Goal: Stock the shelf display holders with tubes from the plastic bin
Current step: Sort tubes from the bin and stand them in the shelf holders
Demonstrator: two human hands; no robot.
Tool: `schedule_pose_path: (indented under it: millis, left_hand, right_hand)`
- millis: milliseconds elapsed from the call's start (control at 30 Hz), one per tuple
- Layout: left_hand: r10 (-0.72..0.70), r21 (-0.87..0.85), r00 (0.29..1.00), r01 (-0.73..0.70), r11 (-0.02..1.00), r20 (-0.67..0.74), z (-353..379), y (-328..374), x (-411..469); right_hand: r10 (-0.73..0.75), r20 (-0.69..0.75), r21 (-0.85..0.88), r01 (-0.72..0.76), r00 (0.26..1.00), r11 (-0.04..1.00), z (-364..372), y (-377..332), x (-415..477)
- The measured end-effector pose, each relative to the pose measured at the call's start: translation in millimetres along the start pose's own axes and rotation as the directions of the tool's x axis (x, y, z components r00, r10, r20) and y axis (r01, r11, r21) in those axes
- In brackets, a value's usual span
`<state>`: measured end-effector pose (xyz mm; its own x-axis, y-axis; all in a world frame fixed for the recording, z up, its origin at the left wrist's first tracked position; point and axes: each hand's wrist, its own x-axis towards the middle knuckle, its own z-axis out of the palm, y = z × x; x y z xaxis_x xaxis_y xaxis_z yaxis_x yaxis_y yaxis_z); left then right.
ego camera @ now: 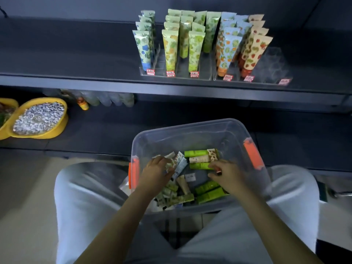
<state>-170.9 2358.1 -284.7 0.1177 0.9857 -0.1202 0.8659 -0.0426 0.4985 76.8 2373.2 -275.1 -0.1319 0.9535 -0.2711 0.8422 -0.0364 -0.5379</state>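
Lower centre of the head view: both hands reach into the clear plastic bin (192, 130) of loose tubes (209, 194). Left hand (155, 173) lies loosely spread over pale tubes; right hand (226, 175) curls, its grip unclear. Acrylic display holders (274, 63) stand upper right

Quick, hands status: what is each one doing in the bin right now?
Left hand: down in the plastic bin, fingers spread over pale tubes; grasp cannot be told.
Right hand: on a green tube; grip cannot be told.
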Motion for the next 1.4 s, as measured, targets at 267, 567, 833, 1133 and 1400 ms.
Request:
schedule_pose_path:
  millis: [267,567,833,1133,1400]
  left_hand:
    - [-0.181,-0.103,0.974,0.195,0.975,0.134,34,-16,4]
    - [-0.512,-0.317,0.852,0.518,0.794,0.110,47,-23,32]
    - [-0.701,-0.487,0.663,0.719,0.496,0.264,66,-37,54]
    - [-0.724,-0.572,0.631,0.715,0.402,0.280,80,-47,68]
    - [-0.765,-0.496,0.593,0.758,0.424,0.253,84,-47,77]
  right_hand:
    - [0.128,0.112,0.143,-0.143,0.985,0.979,18,20,18]
    - [0.383,0.017,0.303,-0.370,0.924,0.878,15,40,51]
    - [0.448,0.085,0.420,-0.440,0.890,0.794,18,51,74]
    - [0.480,0.175,0.415,-0.506,0.860,0.756,29,56,100]
    - [0.520,0.182,0.416,-0.545,0.834,0.728,44,55,108]
